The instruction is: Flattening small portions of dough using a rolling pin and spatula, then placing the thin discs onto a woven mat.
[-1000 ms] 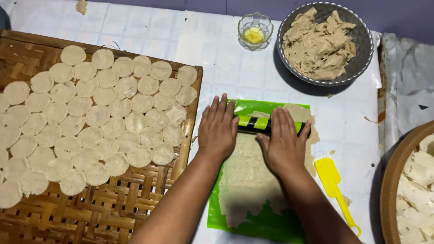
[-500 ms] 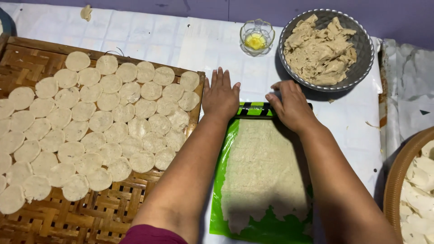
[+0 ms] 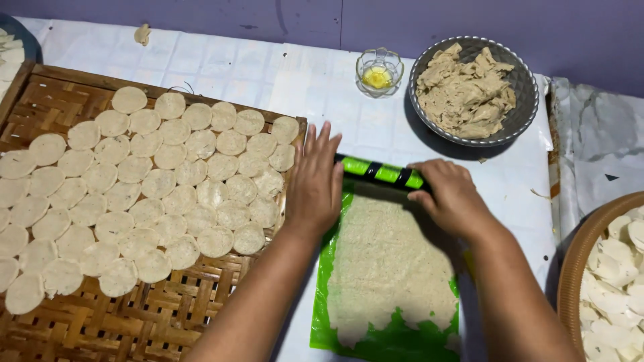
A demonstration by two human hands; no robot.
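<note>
Covering the left side of the table, a woven bamboo tray (image 3: 201, 315) carries rows of round dough discs (image 3: 154, 194). Just beside it, the green mat (image 3: 396, 338) holds a flat dough sheet (image 3: 392, 268). At its far end lies the green-black rolling pin (image 3: 379, 172), long axis left to right. The left hand (image 3: 315, 184) presses it with fingers spread flat; the right hand (image 3: 451, 198) has fingers together, curled over its right end.

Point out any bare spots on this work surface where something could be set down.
Bare white cloth lies between woven tray, glass cup and wall; a smaller patch sits between metal bowl and right hand. Discs crowd the tray; dough sheet fills the green mat.
</note>
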